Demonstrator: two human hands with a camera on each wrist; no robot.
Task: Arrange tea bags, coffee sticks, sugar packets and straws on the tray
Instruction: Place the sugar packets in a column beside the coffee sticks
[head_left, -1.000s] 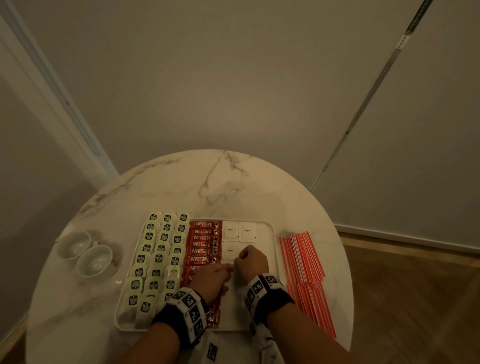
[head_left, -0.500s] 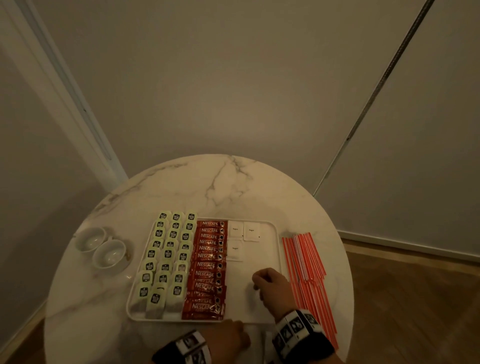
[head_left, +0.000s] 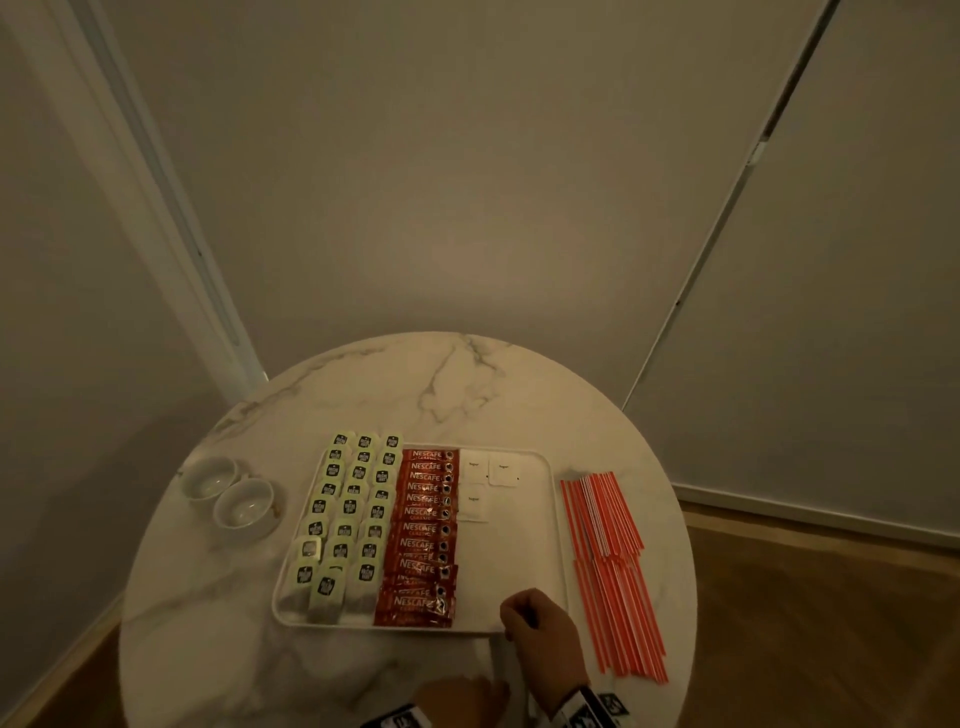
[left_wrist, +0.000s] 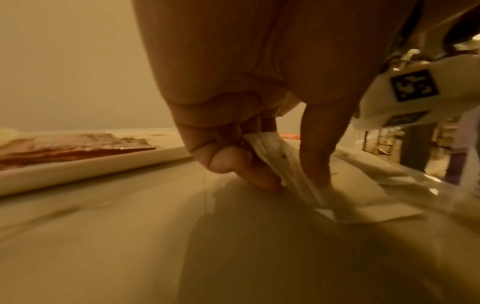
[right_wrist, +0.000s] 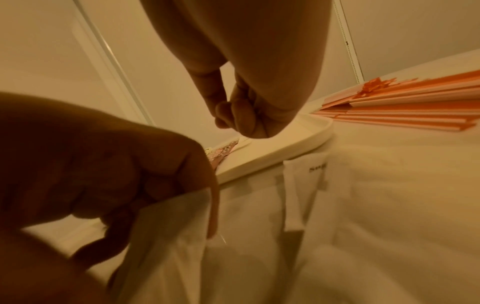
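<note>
A white tray (head_left: 511, 564) on the round marble table holds rows of tea bags (head_left: 353, 519) at left, red coffee sticks (head_left: 426, 535) in the middle and three white sugar packets (head_left: 488, 475) at its far right. Orange straws (head_left: 608, 561) lie on the table right of the tray. My left hand (head_left: 462, 696) is at the table's near edge and pinches a white sugar packet (left_wrist: 280, 162) between thumb and fingers. More sugar packets (right_wrist: 303, 185) lie on the table in front of the tray. My right hand (head_left: 540, 623) hovers over the tray's near right corner, fingers curled, nothing seen in it.
Two small white cups (head_left: 228, 493) stand on the table left of the tray. Bare marble table top (head_left: 415, 384) lies beyond the tray. Walls close in behind the table, and wooden floor shows to the right.
Both hands drew back from the sugar area of the tray toward the near edge. The left hand dropped to the packets in front of the tray and took hold of one.
</note>
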